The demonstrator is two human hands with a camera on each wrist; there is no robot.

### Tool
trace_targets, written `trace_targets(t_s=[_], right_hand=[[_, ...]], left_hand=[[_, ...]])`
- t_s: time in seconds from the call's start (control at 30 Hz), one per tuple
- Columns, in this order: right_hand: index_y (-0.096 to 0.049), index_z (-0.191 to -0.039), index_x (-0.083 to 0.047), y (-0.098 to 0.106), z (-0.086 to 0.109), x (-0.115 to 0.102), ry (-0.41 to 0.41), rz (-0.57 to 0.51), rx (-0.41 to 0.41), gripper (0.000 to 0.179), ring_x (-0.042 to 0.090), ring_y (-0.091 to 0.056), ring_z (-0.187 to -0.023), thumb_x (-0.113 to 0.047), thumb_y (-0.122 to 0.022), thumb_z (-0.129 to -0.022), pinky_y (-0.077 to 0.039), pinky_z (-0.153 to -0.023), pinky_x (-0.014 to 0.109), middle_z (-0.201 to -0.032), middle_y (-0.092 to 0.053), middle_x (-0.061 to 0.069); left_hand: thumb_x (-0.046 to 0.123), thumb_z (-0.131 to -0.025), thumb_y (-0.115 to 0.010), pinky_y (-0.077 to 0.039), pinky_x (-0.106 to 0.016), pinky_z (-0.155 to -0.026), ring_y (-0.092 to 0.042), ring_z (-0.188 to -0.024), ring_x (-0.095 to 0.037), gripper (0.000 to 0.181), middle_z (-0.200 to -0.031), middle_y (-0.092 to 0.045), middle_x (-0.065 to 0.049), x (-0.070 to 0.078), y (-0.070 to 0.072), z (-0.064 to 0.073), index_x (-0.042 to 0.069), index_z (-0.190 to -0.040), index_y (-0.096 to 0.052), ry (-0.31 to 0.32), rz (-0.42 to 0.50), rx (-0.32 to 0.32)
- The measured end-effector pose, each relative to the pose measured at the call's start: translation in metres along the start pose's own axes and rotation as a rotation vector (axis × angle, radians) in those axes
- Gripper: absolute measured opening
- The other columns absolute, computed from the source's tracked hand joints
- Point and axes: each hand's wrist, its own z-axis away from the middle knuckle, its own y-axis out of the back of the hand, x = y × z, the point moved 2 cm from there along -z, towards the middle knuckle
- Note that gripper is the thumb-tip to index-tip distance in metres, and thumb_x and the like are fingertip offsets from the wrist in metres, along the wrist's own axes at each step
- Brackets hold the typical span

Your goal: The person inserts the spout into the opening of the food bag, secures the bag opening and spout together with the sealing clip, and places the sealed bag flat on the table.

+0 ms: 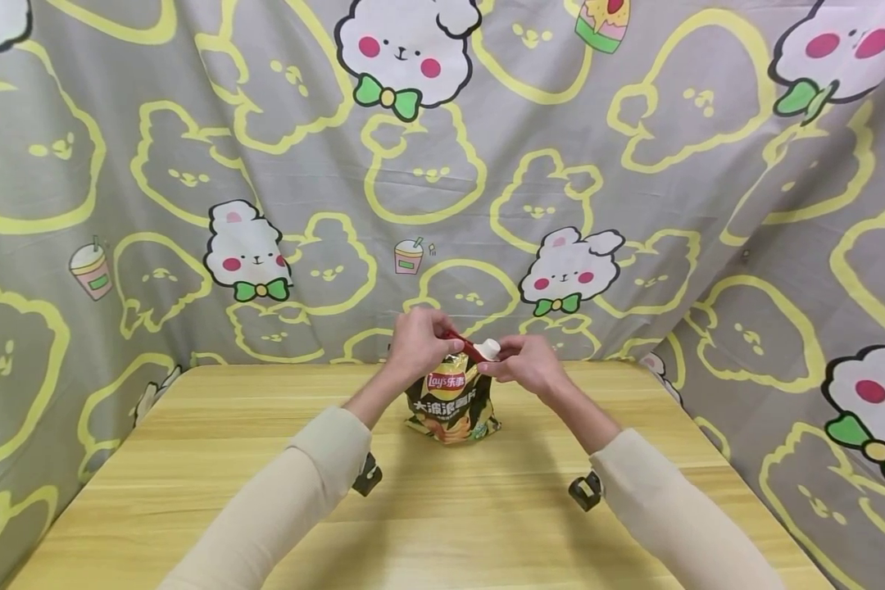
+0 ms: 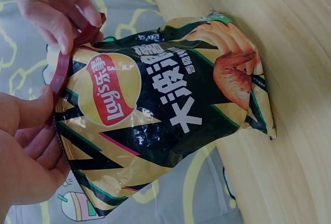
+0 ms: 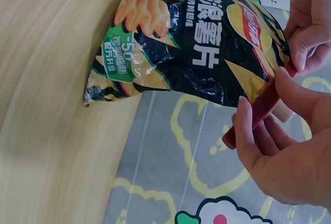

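A black and gold Lay's potato chip bag (image 1: 450, 406) stands on the table with its top edge pulled up. Along that edge runs a red bag clip (image 3: 266, 100) with a white spout cap (image 1: 488, 350). My left hand (image 1: 422, 340) pinches one end of the clip at the bag's top corner, thumb in front (image 2: 33, 107); the fingers are partly behind the bag. With thumb and fingers, my right hand (image 1: 531, 360) holds the other end, near the white cap. In the right wrist view the clip's end sticks out past the bag's edge.
The light wooden table (image 1: 265, 508) reaches back to a grey curtain (image 1: 324, 180) printed with yellow outlines and white cartoon animals. The curtain also hangs along both sides. A black wrist mount (image 1: 369, 475) shows under the left sleeve, another (image 1: 585, 490) under the right.
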Motion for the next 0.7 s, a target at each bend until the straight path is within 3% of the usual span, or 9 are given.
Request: trace_targets(t_s=[0.47,0.7], right_hand=[[-0.076,-0.103,-0.001,-0.006,-0.002,0.003,0.000,0.047,0.109,0.027,0.017,-0.069,-0.075,-0.015,-0.085,-0.082,-0.060,-0.073,0.034,-0.094,-0.075,0.013],[-0.076,-0.101,-0.002,-0.006,-0.002,0.003,-0.006,0.054,0.128,0.026,0.019,-0.069,-0.077,-0.015,-0.085,-0.081,-0.059,-0.069,0.030,-0.094,-0.075,0.013]], left_hand=[[0.007,-0.082,-0.083,-0.047,-0.028,-0.059,-0.059,-0.059,-0.015,0.010,-0.066,-0.070,-0.002,-0.005,-0.013,0.004,0.008,-0.078,-0.073,-0.076,0.060,0.142],[0.007,-0.084,-0.081,-0.047,-0.027,-0.056,-0.058,-0.059,-0.016,0.011,-0.067,-0.070,-0.003,-0.005,-0.016,0.007,0.008,-0.078,-0.072,-0.096,0.065,0.168]])
